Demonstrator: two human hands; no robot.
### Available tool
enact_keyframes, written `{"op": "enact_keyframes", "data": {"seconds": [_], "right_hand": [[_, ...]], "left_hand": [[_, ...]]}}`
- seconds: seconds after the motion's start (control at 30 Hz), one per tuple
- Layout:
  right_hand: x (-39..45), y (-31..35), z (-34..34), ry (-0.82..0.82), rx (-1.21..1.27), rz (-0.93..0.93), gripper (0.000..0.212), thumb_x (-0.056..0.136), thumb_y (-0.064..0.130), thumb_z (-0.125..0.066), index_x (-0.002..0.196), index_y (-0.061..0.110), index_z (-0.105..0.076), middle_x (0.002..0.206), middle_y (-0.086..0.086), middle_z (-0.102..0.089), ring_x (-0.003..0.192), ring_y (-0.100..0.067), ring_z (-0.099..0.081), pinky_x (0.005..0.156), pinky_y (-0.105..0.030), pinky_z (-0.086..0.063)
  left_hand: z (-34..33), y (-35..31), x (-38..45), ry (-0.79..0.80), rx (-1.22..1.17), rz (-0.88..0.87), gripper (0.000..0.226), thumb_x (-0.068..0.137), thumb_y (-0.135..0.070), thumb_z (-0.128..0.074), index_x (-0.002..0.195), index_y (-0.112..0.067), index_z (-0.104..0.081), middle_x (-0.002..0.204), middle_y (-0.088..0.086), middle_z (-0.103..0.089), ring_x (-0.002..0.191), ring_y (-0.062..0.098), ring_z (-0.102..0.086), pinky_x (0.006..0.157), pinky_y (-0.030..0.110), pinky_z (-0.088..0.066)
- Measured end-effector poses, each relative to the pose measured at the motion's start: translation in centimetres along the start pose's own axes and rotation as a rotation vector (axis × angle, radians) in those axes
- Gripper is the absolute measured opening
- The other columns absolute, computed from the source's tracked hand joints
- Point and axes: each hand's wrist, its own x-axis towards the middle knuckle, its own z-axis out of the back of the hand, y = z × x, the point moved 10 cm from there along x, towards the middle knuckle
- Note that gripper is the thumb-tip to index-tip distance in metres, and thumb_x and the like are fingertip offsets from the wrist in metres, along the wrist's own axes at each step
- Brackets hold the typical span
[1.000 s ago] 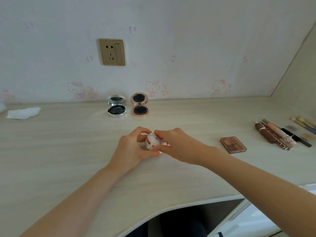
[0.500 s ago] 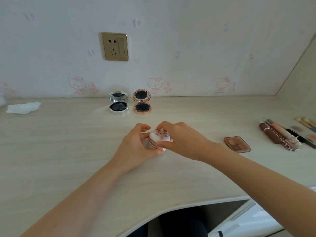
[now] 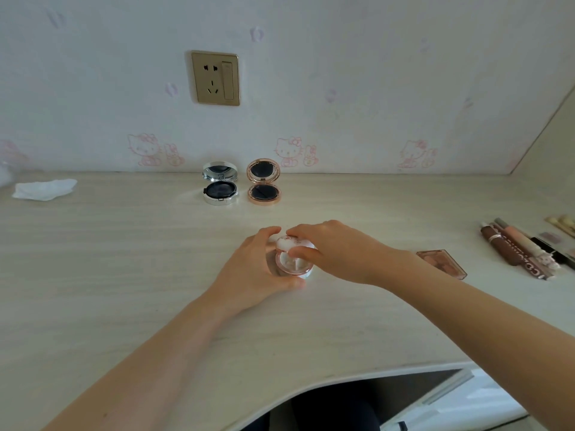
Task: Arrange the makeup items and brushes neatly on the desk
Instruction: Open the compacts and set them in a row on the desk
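Observation:
A small round pink-and-white compact (image 3: 292, 259) sits at the middle of the desk, its lid tilted up. My left hand (image 3: 255, 272) curls round its base from the left. My right hand (image 3: 336, 247) pinches the white lid from above and the right. Two open round compacts stand by the wall: a silver one (image 3: 220, 185) and a rose-gold one (image 3: 264, 185). A brown eyeshadow palette (image 3: 441, 263) lies flat to the right. Several tubes and pencils (image 3: 516, 247) lie in a row at the far right, with brushes (image 3: 561, 223) behind them.
A crumpled white tissue (image 3: 45, 188) lies at the far left of the pale wooden desk (image 3: 124, 259). A gold wall socket (image 3: 215, 78) is above the compacts. The desk's front edge curves inward near my body.
The compact's lid has been lifted open by my right hand while my left hand kept hold of the base. The view has tilted slightly.

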Motion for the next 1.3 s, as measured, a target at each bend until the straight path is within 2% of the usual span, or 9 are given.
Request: {"op": "enact_keyframes", "data": {"seconds": [0.07, 0.13, 0.3, 0.43, 0.6, 0.8, 1.03, 1.13, 1.3], "right_hand": [[0.0, 0.1, -0.1, 0.036, 0.068, 0.014, 0.034, 0.099, 0.043, -0.039, 0.125, 0.025, -0.052, 0.106, -0.002, -0.064, 0.090, -0.020, -0.055, 0.077, -0.034, -0.046], [0.1, 0.1, -0.1, 0.068, 0.089, 0.009, 0.033, 0.100, 0.041, -0.038, 0.124, 0.024, -0.053, 0.108, -0.002, -0.064, 0.093, -0.021, -0.056, 0.082, -0.036, -0.047], [0.6, 0.4, 0.1, 0.122, 0.071, 0.004, 0.033, 0.102, 0.037, -0.033, 0.117, 0.019, -0.057, 0.099, -0.002, -0.063, 0.085, -0.020, -0.051, 0.072, -0.031, -0.039], [1.3, 0.3, 0.2, 0.191, 0.053, -0.027, 0.038, 0.103, 0.034, -0.029, 0.128, 0.018, -0.053, 0.120, 0.000, -0.058, 0.106, -0.022, -0.049, 0.083, -0.030, -0.034], [2.3, -0.3, 0.1, 0.215, 0.107, -0.062, 0.037, 0.103, 0.033, -0.027, 0.123, 0.017, -0.055, 0.117, 0.001, -0.056, 0.106, -0.023, -0.047, 0.085, -0.031, -0.032], [2.7, -0.8, 0.2, 0.183, 0.151, -0.072, 0.037, 0.101, 0.036, -0.030, 0.121, 0.020, -0.057, 0.111, 0.006, -0.056, 0.105, -0.020, -0.048, 0.084, -0.030, -0.033], [2.5, -1.1, 0.1, 0.154, 0.186, -0.079, 0.038, 0.100, 0.040, -0.030, 0.119, 0.022, -0.058, 0.114, 0.003, -0.059, 0.104, -0.021, -0.051, 0.085, -0.032, -0.037], [2.5, -1.5, -0.1, 0.133, 0.196, -0.094, 0.040, 0.100, 0.043, -0.029, 0.125, 0.024, -0.054, 0.121, 0.004, -0.058, 0.108, -0.020, -0.050, 0.087, -0.031, -0.037], [0.8, -3.6, 0.3, -0.131, 0.365, -0.169, 0.048, 0.100, 0.044, -0.032, 0.141, 0.021, -0.038, 0.134, 0.001, -0.055, 0.124, -0.020, -0.047, 0.092, -0.025, -0.033]], "left_hand": [[0.3, 0.1, -0.1, -0.025, -0.025, 0.002, 0.100, 0.050, -0.054, -0.085, 0.135, -0.037, -0.035, 0.110, -0.037, -0.050, 0.120, -0.002, -0.044, 0.092, 0.017, -0.035], [0.7, 0.3, -0.1, -0.056, -0.044, 0.000, 0.096, 0.051, -0.051, -0.087, 0.132, -0.036, -0.038, 0.104, -0.033, -0.054, 0.113, -0.002, -0.048, 0.085, 0.011, -0.034], [1.1, 0.2, -0.3, -0.076, -0.051, -0.026, 0.092, 0.053, -0.044, -0.088, 0.131, -0.036, -0.039, 0.102, -0.026, -0.063, 0.111, -0.002, -0.050, 0.085, 0.010, -0.034], [1.1, 0.1, -0.3, -0.086, -0.032, -0.033, 0.093, 0.054, -0.041, -0.088, 0.132, -0.036, -0.038, 0.102, -0.027, -0.062, 0.111, 0.000, -0.049, 0.085, 0.010, -0.033], [1.1, 0.3, -0.2, -0.096, -0.041, -0.032, 0.095, 0.051, -0.040, -0.089, 0.131, -0.037, -0.038, 0.101, -0.028, -0.064, 0.111, 0.000, -0.050, 0.085, 0.013, -0.034], [1.1, 0.1, -0.2, -0.096, -0.035, -0.044, 0.093, 0.053, -0.040, -0.088, 0.132, -0.035, -0.038, 0.102, -0.027, -0.064, 0.111, 0.002, -0.051, 0.089, 0.017, -0.036], [1.2, -0.1, -0.3, -0.102, -0.025, -0.048, 0.092, 0.054, -0.040, -0.088, 0.132, -0.034, -0.039, 0.104, -0.025, -0.064, 0.110, 0.003, -0.052, 0.091, 0.019, -0.037], [1.2, 0.0, -0.3, -0.101, -0.027, -0.047, 0.090, 0.054, -0.040, -0.088, 0.131, -0.033, -0.040, 0.105, -0.024, -0.065, 0.110, 0.002, -0.052, 0.091, 0.020, -0.038], [1.2, -0.3, -0.5, -0.104, -0.003, -0.058, 0.089, 0.055, -0.042, -0.087, 0.131, -0.032, -0.041, 0.104, -0.021, -0.062, 0.108, 0.003, -0.053, 0.092, 0.021, -0.040]]}}
